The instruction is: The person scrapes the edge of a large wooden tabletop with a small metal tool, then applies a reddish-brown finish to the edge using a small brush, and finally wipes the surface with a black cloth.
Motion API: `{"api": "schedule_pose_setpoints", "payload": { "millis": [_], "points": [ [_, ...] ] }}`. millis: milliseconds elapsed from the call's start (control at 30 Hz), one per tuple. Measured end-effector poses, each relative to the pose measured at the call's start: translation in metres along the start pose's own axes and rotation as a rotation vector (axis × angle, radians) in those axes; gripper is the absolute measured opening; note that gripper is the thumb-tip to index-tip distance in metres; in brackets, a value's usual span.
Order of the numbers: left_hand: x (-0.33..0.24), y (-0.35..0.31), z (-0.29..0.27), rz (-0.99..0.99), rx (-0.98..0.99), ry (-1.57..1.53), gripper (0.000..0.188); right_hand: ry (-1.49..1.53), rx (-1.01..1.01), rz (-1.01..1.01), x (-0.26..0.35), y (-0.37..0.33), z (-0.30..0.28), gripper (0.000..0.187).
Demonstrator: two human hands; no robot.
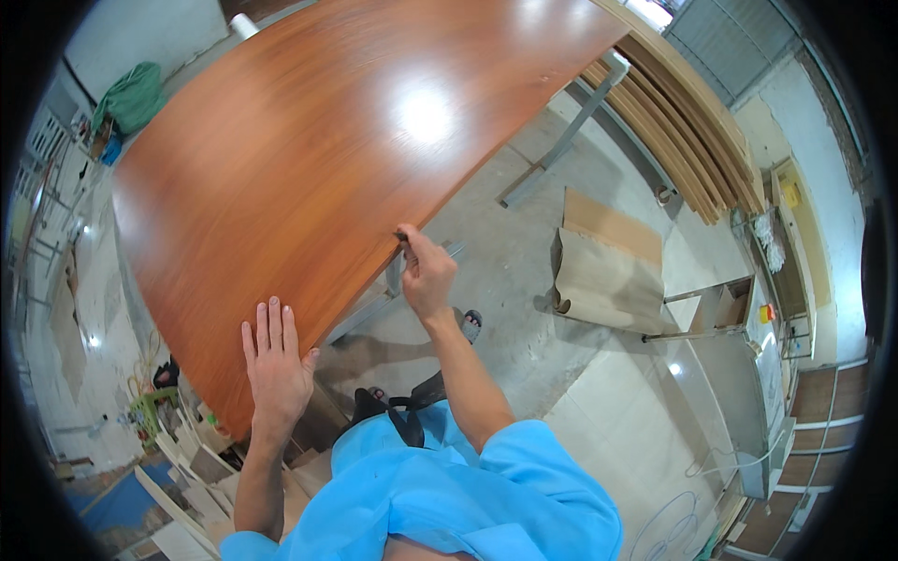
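A large, glossy reddish-brown wooden panel lies flat in front of me, raised above the floor on metal supports. My left hand rests palm down near its close edge, fingers stretched out and the thumb at the rim. Further along that same edge, my right hand is closed in a pinch. From its fingertips a small dark piece sticks out against the panel's edge; its exact kind is too small to make out.
A stack of long boards stands at the far right beside a metal support leg. Brown cardboard lies over something on the right. Wood offcuts crowd the lower left. A green cloth bundle sits beyond the panel's left side.
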State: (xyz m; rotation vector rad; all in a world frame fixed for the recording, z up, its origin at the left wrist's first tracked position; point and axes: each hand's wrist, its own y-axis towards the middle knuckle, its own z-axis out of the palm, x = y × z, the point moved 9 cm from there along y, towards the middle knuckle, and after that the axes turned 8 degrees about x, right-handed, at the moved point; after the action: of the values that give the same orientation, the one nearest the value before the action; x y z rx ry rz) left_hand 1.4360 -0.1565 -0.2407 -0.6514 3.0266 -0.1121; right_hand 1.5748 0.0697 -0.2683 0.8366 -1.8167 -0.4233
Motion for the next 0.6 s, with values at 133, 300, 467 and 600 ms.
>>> {"api": "schedule_pose_setpoints", "payload": {
  "millis": [133, 300, 467, 600],
  "points": [
    [-0.055, 0.076, -0.002, 0.033, -0.016, -0.002, 0.074, -0.027, -0.13, 0.057, -0.107, 0.074, -0.032, 0.031],
    [-0.134, 0.185, -0.008, 0.016, 0.021, 0.043, 0.073, -0.041, -0.242, 0.135, -0.253, 0.184, -0.079, 0.025],
    [-0.204, 0.284, -0.011, 0.016, 0.067, 0.126, 0.072, -0.06, -0.322, 0.203, -0.382, 0.284, -0.121, 0.018],
    [-0.238, 0.349, -0.002, 0.011, 0.104, 0.117, 0.076, -0.081, -0.347, 0.23, -0.472, 0.35, -0.148, 0.019]
  ]
}}
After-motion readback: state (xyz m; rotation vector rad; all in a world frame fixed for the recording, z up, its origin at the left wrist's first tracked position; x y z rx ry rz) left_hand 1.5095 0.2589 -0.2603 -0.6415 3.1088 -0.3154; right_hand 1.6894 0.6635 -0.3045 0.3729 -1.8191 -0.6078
